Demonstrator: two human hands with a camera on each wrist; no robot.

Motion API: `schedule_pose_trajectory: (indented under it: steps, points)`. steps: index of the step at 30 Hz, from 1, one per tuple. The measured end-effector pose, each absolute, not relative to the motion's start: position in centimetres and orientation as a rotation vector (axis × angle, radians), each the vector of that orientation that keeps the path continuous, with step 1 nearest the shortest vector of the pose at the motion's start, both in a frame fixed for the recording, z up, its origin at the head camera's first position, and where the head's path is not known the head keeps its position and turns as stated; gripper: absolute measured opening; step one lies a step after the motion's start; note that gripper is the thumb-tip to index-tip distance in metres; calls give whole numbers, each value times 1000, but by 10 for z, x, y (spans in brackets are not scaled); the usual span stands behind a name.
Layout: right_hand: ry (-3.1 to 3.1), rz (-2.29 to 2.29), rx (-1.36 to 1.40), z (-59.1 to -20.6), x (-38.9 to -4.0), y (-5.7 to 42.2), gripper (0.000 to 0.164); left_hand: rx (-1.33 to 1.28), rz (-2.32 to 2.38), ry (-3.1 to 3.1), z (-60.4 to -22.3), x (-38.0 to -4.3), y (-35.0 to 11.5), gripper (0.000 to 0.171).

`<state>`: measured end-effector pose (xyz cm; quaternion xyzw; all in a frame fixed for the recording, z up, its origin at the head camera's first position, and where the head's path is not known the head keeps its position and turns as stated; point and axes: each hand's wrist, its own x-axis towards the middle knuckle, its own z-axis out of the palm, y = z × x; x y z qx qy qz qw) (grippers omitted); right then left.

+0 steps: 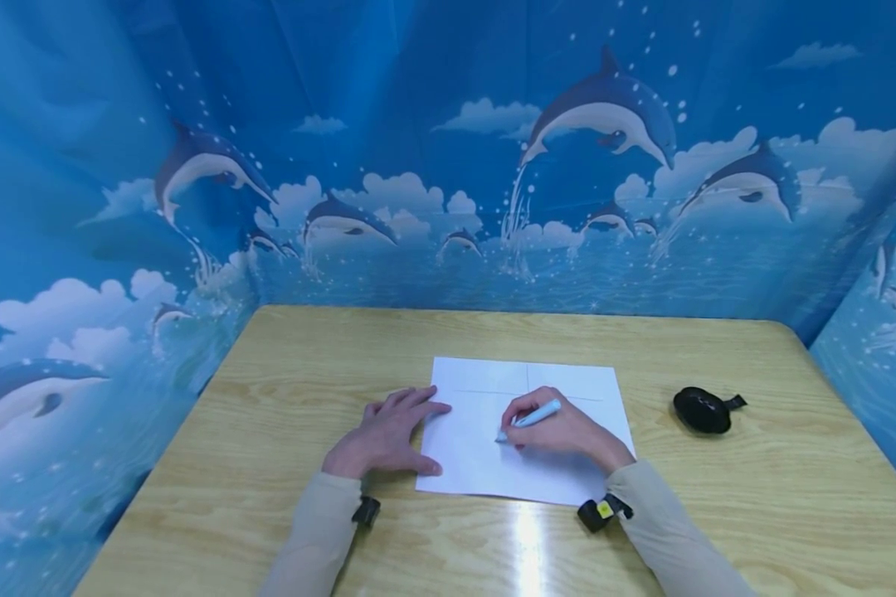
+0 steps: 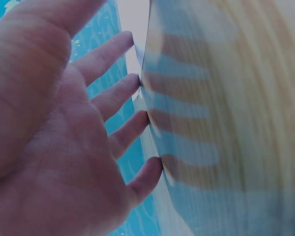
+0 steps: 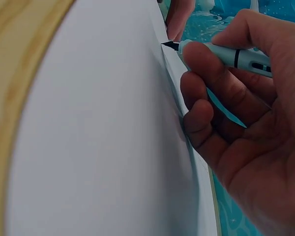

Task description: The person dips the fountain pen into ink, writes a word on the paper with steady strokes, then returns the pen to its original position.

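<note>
A light blue fountain pen point(image 1: 539, 413) is pinched in my right hand point(image 1: 556, 427), its nib down at the middle of a white sheet of paper point(image 1: 463, 464). In the right wrist view the pen point(image 3: 226, 54) shows a dark nib at the paper's surface, and the fingers of the right hand point(image 3: 255, 118) curl around its barrel. Thin straight lines cross the sheet's upper part. My left hand point(image 1: 392, 435) lies spread at the paper's left edge, thumb and a fingertip on it. From the left wrist view, the left hand's point(image 2: 73, 128) fingers stretch out with their tips on the surface.
A black oval case point(image 1: 703, 410) with a short strap lies on the wooden table point(image 1: 299, 356), right of the paper. Blue dolphin-printed cloth point(image 1: 418, 265) hangs behind the table and on both sides. Each wrist wears a small black camera point(image 1: 596, 514).
</note>
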<state>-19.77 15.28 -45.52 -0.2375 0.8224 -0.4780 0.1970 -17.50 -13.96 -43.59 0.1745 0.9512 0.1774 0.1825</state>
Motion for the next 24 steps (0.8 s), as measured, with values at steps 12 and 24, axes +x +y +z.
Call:
schedule_pose_trajectory:
  steps: [12,24]
  points:
    - [2262,-1336,-671,-458,-196,145,5,473,481,2681,-435,-175,-138,82]
    - [2228,-1350,-725,-458,-192,138,5,491,478,2689,-434,-174,-138,82]
